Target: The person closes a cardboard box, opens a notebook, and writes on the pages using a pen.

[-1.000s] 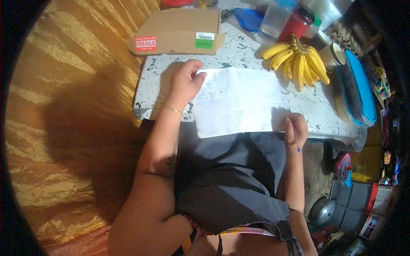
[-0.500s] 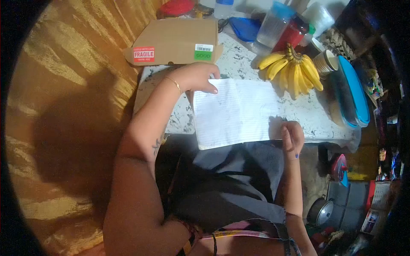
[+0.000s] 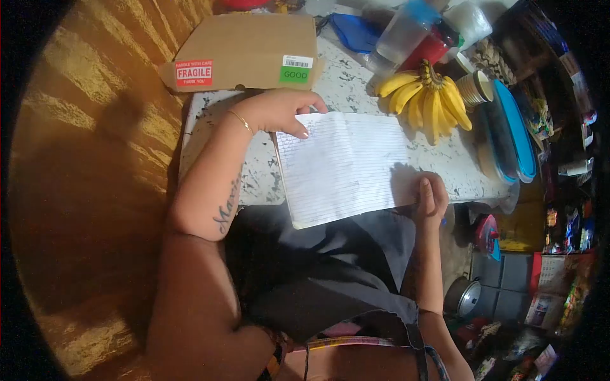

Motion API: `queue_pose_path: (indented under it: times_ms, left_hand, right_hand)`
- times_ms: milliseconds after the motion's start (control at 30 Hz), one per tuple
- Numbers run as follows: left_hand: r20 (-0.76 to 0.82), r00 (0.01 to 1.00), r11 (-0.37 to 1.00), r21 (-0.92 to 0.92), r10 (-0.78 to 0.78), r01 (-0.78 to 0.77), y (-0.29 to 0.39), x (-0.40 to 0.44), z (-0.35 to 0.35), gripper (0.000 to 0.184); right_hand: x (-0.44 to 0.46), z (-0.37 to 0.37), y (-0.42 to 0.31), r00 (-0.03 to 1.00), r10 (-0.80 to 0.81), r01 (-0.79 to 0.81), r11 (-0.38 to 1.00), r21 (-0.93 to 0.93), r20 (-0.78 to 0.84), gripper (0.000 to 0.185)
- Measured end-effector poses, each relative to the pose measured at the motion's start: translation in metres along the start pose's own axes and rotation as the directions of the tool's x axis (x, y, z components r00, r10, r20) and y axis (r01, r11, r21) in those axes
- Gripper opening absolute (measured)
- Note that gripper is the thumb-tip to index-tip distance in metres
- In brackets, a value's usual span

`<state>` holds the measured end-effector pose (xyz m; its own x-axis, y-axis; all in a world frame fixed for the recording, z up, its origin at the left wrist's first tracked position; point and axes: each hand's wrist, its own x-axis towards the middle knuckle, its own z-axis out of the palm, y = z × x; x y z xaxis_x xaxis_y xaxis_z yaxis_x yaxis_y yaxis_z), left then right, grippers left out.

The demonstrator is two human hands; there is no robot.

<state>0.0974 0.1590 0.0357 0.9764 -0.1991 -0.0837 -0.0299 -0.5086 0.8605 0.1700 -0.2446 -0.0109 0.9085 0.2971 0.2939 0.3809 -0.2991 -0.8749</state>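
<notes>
A single head-worn camera looks forward and down past the wearer's dark apron (image 3: 318, 273), at close range over the left hand (image 3: 276, 114), right hand (image 3: 432, 195) and open notebook (image 3: 343, 171), with the table (image 3: 257, 170) reaching toward the top and black curved edges rimming the wide view.

Open notebook (image 3: 343, 171) under left hand's (image 3: 279, 113) thumb, curled right hand (image 3: 433, 195) at near corner, bananas (image 3: 436, 112) beyond right hand, cardboard box (image 3: 251, 43) beyond left.

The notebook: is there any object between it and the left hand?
Nothing visible stands between them: the left hand has its thumb over the upper left corner of the notebook. The bananas lie beyond its upper right corner.
</notes>
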Motion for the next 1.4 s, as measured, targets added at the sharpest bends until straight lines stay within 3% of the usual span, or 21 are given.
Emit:
queue_pose_path:
  times_ms: [133, 233, 267, 300, 533, 633, 833, 1033, 1067, 1100, 1133, 1233, 1400]
  left_hand:
    - [-0.011, 1.000, 0.999, 0.039, -0.005, 0.005, 0.001, 0.000, 0.002, 0.059]
    - [-0.009, 1.000, 1.000, 0.027, 0.005, -0.005, 0.000, 0.000, 0.004, 0.059]
    - [-0.014, 1.000, 0.999, 0.040, 0.004, -0.003, 0.001, 0.000, 0.004, 0.059]
    - [-0.017, 1.000, 0.999, 0.054, 0.001, -0.001, 0.001, 0.000, 0.004, 0.058]
    - [-0.019, 1.000, 1.000, 0.015, -0.006, 0.006, 0.006, -0.002, 0.005, 0.056]
    - [-0.035, 0.999, 0.998, 0.057, -0.025, 0.027, 0.011, -0.004, 0.005, 0.056]
    - [-0.077, 0.997, 0.988, 0.153, 0.030, -0.018, 0.011, -0.004, 0.006, 0.054]
    - [-0.061, 0.998, 0.995, 0.098, 0.026, -0.020, 0.005, -0.003, 0.005, 0.052]
    - [-0.068, 0.997, 0.993, 0.111, 0.041, -0.034, 0.004, -0.003, 0.005, 0.052]
    - [-0.074, 0.996, 0.991, 0.124, 0.056, -0.047, 0.007, -0.003, 0.005, 0.052]
    - [-0.065, 0.998, 0.990, 0.138, 0.028, -0.018, 0.009, -0.004, 0.005, 0.053]
    - [-0.058, 0.998, 0.984, 0.175, -0.011, 0.021, 0.014, -0.004, 0.005, 0.054]
    - [-0.087, 0.996, 0.979, 0.204, 0.014, 0.004, 0.004, -0.002, 0.006, 0.054]
  right_hand:
    - [-0.004, 0.010, -0.003, 0.995, -0.057, 0.053, 0.997, -0.055, -0.087, 0.018]
    - [-0.009, 0.021, -0.018, 0.853, -0.519, 0.502, 0.781, -0.371, 0.061, 0.014]
    - [-0.012, 0.027, -0.031, 0.803, -0.578, 0.582, 0.709, -0.399, 0.146, 0.014]
    - [-0.014, 0.035, -0.048, 0.749, -0.626, 0.661, 0.684, -0.308, 0.218, 0.011]
    - [-0.036, 0.087, -0.107, 0.512, -0.657, 0.807, 0.588, -0.049, 0.554, 0.035]
    - [-0.041, 0.100, -0.098, 0.496, -0.666, 0.786, 0.617, 0.038, 0.557, 0.036]
    - [-0.040, 0.101, -0.100, 0.554, -0.645, 0.750, 0.661, 0.021, 0.526, 0.027]
    - [-0.024, 0.096, -0.102, 0.590, -0.577, 0.680, 0.732, 0.037, 0.565, 0.021]
    - [-0.024, 0.099, -0.102, 0.727, -0.480, 0.447, 0.873, 0.193, 0.490, 0.020]
    - [-0.023, 0.104, -0.102, 0.832, -0.338, 0.184, 0.916, 0.357, 0.439, 0.019]
    - [-0.021, 0.107, -0.103, 0.893, -0.166, -0.081, 0.855, 0.513, 0.418, 0.018]
    - [0.005, 0.113, -0.105, 0.889, 0.068, -0.307, 0.821, 0.481, 0.453, 0.008]
    - [0.025, 0.134, -0.100, 0.886, 0.143, -0.350, 0.831, 0.433, 0.442, 0.010]
